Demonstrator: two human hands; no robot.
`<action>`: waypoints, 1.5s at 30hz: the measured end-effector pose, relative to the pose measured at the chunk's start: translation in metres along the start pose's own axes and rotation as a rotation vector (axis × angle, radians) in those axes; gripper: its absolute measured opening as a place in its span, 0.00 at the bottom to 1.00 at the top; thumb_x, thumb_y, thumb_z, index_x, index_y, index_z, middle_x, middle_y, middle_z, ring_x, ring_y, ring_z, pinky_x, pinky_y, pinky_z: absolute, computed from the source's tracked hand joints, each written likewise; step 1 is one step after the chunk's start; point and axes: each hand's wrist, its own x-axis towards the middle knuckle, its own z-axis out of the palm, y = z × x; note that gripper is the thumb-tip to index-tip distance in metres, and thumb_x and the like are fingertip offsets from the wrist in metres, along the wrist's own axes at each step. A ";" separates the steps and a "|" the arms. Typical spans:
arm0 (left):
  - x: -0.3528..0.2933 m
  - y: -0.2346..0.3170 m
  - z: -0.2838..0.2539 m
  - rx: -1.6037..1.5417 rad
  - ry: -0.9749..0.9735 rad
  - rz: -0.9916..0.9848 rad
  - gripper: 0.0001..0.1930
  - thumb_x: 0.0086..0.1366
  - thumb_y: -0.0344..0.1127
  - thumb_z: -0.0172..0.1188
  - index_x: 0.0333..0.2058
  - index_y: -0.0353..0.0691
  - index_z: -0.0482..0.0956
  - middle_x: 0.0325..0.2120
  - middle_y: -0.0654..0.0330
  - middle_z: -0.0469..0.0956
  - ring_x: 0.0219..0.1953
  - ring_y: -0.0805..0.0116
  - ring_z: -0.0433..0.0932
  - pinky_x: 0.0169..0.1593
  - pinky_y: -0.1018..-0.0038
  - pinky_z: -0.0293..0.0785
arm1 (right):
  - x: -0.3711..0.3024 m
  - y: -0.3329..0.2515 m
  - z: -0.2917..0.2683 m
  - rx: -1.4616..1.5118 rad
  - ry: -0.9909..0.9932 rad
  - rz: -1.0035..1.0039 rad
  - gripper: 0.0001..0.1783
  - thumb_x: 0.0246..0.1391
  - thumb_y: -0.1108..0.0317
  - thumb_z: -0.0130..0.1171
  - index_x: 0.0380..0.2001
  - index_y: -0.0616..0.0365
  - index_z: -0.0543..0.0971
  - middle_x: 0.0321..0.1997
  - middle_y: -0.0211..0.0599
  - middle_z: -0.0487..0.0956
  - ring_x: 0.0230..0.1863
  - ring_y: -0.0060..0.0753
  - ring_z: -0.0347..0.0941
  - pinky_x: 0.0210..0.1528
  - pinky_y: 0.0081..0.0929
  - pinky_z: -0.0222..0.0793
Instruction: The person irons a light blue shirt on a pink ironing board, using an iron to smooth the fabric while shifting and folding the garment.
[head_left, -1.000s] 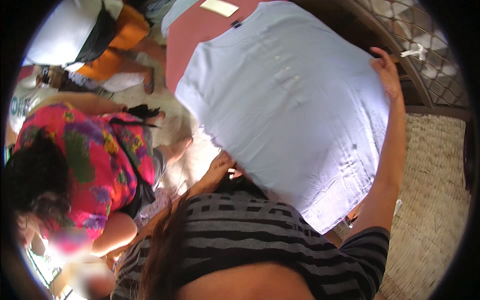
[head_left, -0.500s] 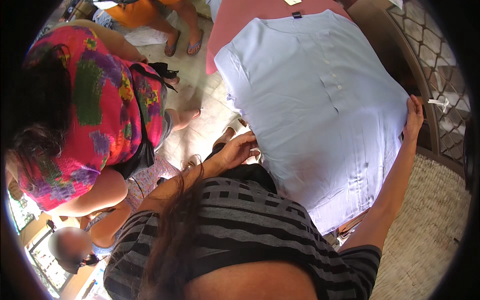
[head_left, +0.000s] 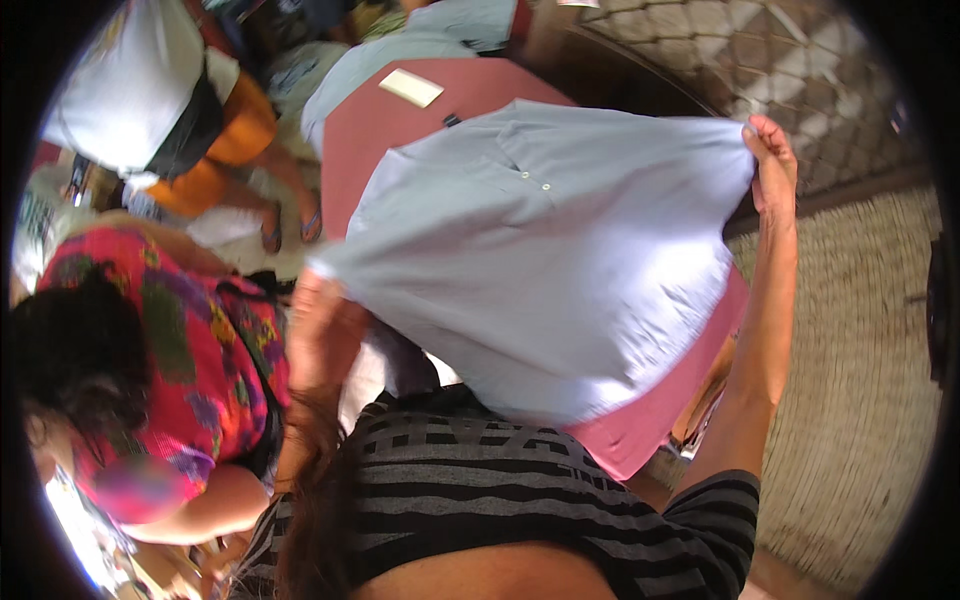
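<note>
A pale blue blouse (head_left: 530, 250) with a short row of buttons at its neck is stretched between my hands above a table with a dark pink cover (head_left: 365, 140). My right hand (head_left: 773, 165) pinches the cloth at its far right side. On the left, my left hand (head_left: 325, 325) is closed on the opposite edge of the blouse; motion blurs its fingers. A small dark label (head_left: 452, 120) shows at the neckline. The near hem hangs close to my body, and pink cover shows beyond it at the lower right.
A cream card (head_left: 411, 88) lies on the pink cover. To my left is a person in a bright patterned top (head_left: 180, 350); another in orange shorts (head_left: 240, 125) stands farther back. A metal lattice (head_left: 770, 60) is at the far right, above a woven mat surface (head_left: 840, 380).
The blouse has been lifted and pulled taut sideways, uncovering more of the pink cover. My left hand has moved outward and left to grasp its edge; my right hand has risen. The view has shifted.
</note>
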 end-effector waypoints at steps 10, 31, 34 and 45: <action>0.222 0.132 0.057 0.520 -0.338 0.526 0.17 0.67 0.30 0.60 0.53 0.38 0.69 0.55 0.54 0.73 0.54 0.60 0.72 0.60 0.57 0.66 | -0.197 -0.181 -0.090 0.059 0.530 -0.130 0.14 0.59 0.71 0.60 0.46 0.65 0.76 0.40 0.42 0.81 0.41 0.34 0.77 0.47 0.30 0.74; 0.120 0.013 0.141 0.171 -0.933 -0.206 0.27 0.65 0.25 0.61 0.62 0.34 0.66 0.47 0.62 0.77 0.48 0.78 0.75 0.54 0.78 0.71 | -0.478 -0.205 0.039 -0.299 1.426 -0.431 0.24 0.60 0.68 0.59 0.59 0.60 0.69 0.53 0.40 0.74 0.53 0.33 0.71 0.57 0.35 0.66; 0.116 0.038 0.118 0.230 -0.821 -0.084 0.26 0.65 0.25 0.61 0.61 0.34 0.66 0.47 0.63 0.77 0.49 0.77 0.75 0.55 0.76 0.70 | -0.453 -0.192 0.043 -0.204 1.362 -0.448 0.25 0.59 0.67 0.60 0.58 0.59 0.69 0.51 0.40 0.74 0.52 0.34 0.70 0.56 0.36 0.65; 0.100 0.137 0.049 0.274 -0.323 0.566 0.26 0.61 0.21 0.62 0.59 0.33 0.69 0.46 0.61 0.79 0.46 0.76 0.77 0.53 0.77 0.72 | -0.407 -0.174 0.023 -0.009 1.206 -0.484 0.26 0.56 0.62 0.64 0.56 0.56 0.70 0.46 0.37 0.72 0.48 0.34 0.69 0.52 0.39 0.64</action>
